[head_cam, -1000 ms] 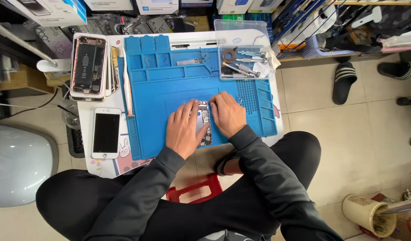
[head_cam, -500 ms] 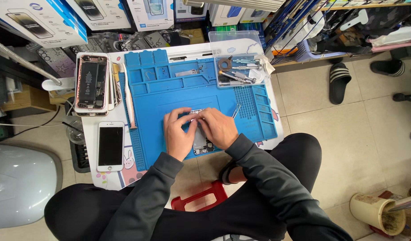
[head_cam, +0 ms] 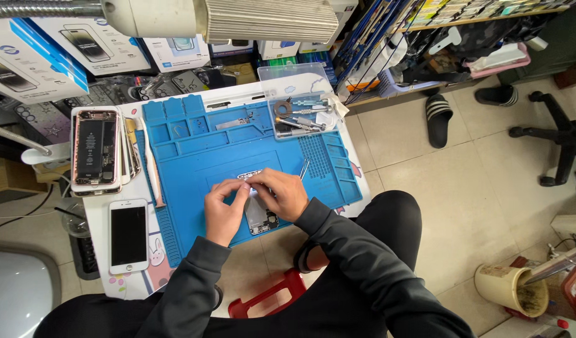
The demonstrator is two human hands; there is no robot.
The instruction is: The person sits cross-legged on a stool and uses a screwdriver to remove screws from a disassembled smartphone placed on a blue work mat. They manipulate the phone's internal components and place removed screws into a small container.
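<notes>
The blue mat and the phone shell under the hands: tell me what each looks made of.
Blue mat: looks like soft silicone or rubber, matte, with moulded compartments and ridges; no glare.
Phone shell, held by the left hand and right hand: seems to be metal, grey with a dull sheen, though it is too small to be sure.

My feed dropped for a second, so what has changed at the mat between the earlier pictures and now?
Both hands have drawn together: the left hand and right hand, earlier flat either side of the opened phone body, now pinch at its upper end with fingertips meeting. Whether either grip holds a part cannot be told. The phone body stays on the blue mat; the white phone, the phone stack and the clear tool tray lie as before.
</notes>
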